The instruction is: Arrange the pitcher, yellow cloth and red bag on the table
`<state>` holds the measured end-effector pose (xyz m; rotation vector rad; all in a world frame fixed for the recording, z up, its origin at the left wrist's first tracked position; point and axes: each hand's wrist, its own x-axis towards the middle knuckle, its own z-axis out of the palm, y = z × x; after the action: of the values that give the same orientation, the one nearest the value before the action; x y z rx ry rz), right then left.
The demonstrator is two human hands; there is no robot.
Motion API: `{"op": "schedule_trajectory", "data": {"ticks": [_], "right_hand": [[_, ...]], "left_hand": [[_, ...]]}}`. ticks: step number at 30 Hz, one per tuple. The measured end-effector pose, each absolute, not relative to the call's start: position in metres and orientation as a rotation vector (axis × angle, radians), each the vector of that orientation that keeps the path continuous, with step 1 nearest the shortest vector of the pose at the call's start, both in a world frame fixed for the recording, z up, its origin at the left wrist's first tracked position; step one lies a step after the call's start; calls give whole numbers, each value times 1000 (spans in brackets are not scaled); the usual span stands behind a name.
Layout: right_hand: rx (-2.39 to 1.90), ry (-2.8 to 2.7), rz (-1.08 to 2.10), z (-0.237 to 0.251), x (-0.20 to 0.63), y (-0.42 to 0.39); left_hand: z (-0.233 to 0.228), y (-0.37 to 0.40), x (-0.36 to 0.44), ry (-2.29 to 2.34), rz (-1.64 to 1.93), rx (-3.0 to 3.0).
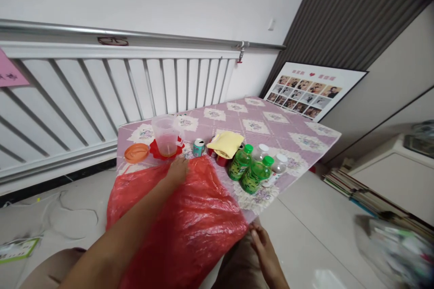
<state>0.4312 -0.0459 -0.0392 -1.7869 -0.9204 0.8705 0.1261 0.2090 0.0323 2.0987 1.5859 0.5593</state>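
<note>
A large red plastic bag (pixel 200 216) is spread over the near part of the table and hangs down past its front edge toward my legs. My left hand (pixel 177 170) reaches across it, fingers bent down onto the bag's far edge, just in front of a clear plastic pitcher (pixel 164 137). The pitcher stands on a red scalloped dish (pixel 155 150). At the bag's near right corner, above my knee, my right hand (pixel 263 246) has its fingers closed on the plastic. Its fingertips are partly hidden.
Beside the bag stand a teal can (pixel 198 147), red cans under a folded yellow cloth (pixel 226 144), green-capped bottles (pixel 256 175) and white-capped bottles (pixel 280 167). An orange lid (pixel 136 153) lies left. A radiator (pixel 135 86) runs behind; a photo board (pixel 305 90) leans at right.
</note>
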Motion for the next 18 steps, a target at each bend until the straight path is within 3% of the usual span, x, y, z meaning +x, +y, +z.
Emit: {"op": "schedule_trajectory", "data": {"ticks": [12, 18], "right_hand": [[-1367, -865, 1585, -42, 425, -45], [-1467, -851, 1472, -34, 441, -45]], "left_hand": [[16, 267, 169, 1897, 150, 2118], [9, 271, 171, 1980, 154, 2126]]}}
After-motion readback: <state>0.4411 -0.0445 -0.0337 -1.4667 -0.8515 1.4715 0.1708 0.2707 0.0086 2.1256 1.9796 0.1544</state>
